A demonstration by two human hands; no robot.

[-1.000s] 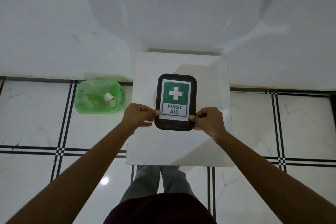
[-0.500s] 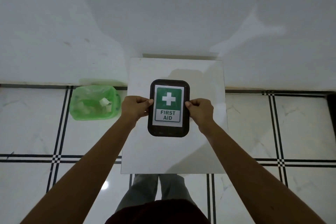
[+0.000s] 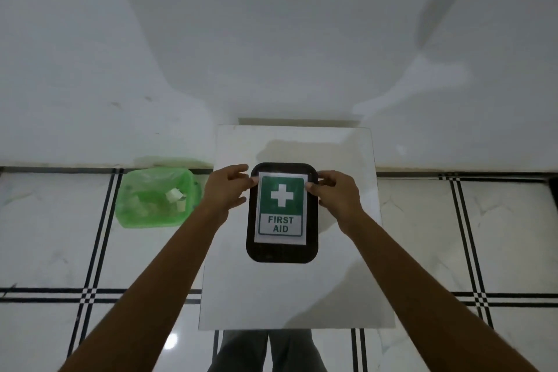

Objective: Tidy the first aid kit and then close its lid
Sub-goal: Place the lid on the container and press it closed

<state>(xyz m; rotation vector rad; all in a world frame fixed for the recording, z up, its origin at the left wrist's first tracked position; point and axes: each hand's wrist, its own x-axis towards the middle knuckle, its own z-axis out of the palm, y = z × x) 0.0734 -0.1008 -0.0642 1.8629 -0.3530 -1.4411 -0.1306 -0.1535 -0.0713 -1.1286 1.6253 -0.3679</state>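
Observation:
The first aid kit (image 3: 282,251) is a black rounded box with its lid down, bearing a green and white "FIRST AID" label with a white cross. It lies flat in the middle of a small white table (image 3: 290,296). My left hand (image 3: 226,190) presses on the lid's far left corner with thumb and fingertips. My right hand (image 3: 336,193) does the same on the far right corner. The contents of the kit are hidden under the lid.
A green bin (image 3: 157,199) lined with a green bag holds several scraps of paper and stands on the floor left of the table. A white wall rises behind. The floor is white tile with black stripes. My legs show below the table's near edge.
Both hands have slid along the lid's sides from the near corners, past the middle, to the far corners. The kit stays shut and in place on the table.

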